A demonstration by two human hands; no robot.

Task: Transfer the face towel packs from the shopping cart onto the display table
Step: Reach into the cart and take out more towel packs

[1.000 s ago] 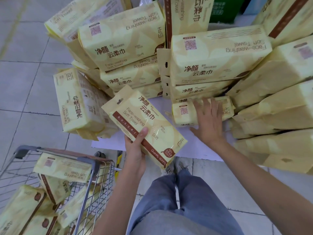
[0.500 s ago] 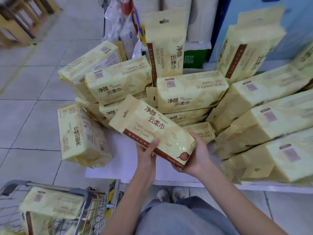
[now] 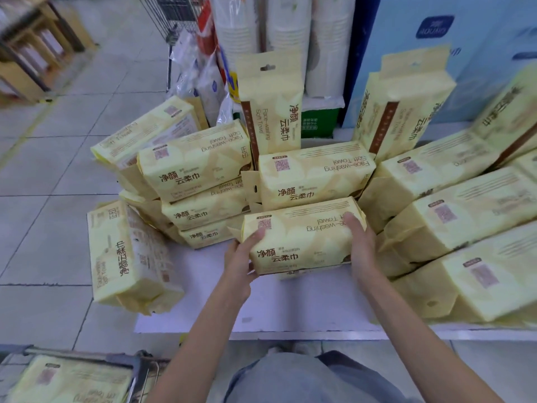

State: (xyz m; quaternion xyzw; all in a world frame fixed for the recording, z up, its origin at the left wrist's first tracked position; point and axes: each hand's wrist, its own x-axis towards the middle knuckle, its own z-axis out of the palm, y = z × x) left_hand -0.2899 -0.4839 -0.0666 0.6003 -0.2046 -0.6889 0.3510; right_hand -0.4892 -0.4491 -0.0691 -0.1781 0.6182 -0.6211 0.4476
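Both hands hold one yellow face towel pack (image 3: 302, 237) lying flat on a lower pack at the middle of the white display table (image 3: 290, 309). My left hand (image 3: 241, 257) grips its left end, and my right hand (image 3: 360, 245) grips its right end. Stacks of the same yellow packs (image 3: 197, 167) surround it at left, behind and right. One pack (image 3: 128, 254) stands on end at the table's left corner. The shopping cart (image 3: 139, 370) sits at the bottom left with more packs (image 3: 72, 379) inside.
Two packs stand upright at the back (image 3: 273, 106). Behind the table are white paper rolls (image 3: 284, 33), a blue carton (image 3: 430, 39) and bagged goods (image 3: 203, 74). Grey floor tiles (image 3: 58, 170) spread to the left, with wooden furniture (image 3: 35, 48) in the far left corner.
The pack, first held in my left hand alone, was taken in both hands, turned level and lowered onto the packs at the middle. The view tilted up, so less of the cart shows.
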